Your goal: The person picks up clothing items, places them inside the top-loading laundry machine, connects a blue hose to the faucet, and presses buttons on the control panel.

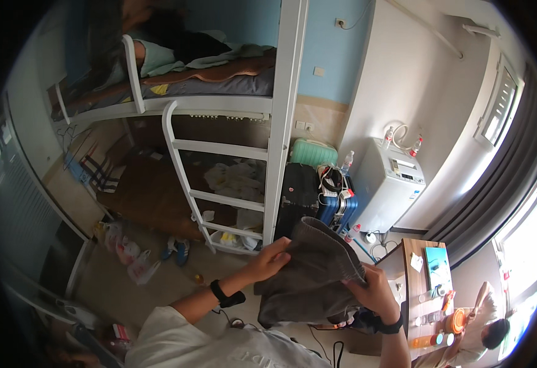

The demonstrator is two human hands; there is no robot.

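A dark grey-brown garment hangs in front of me, its wide stitched opening, like a waistband, turned up and to the right. Its lower part droops in folds, and I cannot tell its exact kind. My left hand has its fingers curled closed at the left side of that opening, partly hidden by the cloth. At the right end of the edge, my right hand grips the cloth with the thumb on top. A black band circles each wrist.
Ahead stands a white bunk bed with a ladder; a person is on the upper bunk. Suitcases and a white washing machine are beyond the garment. To the right, a person sits by a wooden table holding bottles. Bags and shoes lie on the floor.
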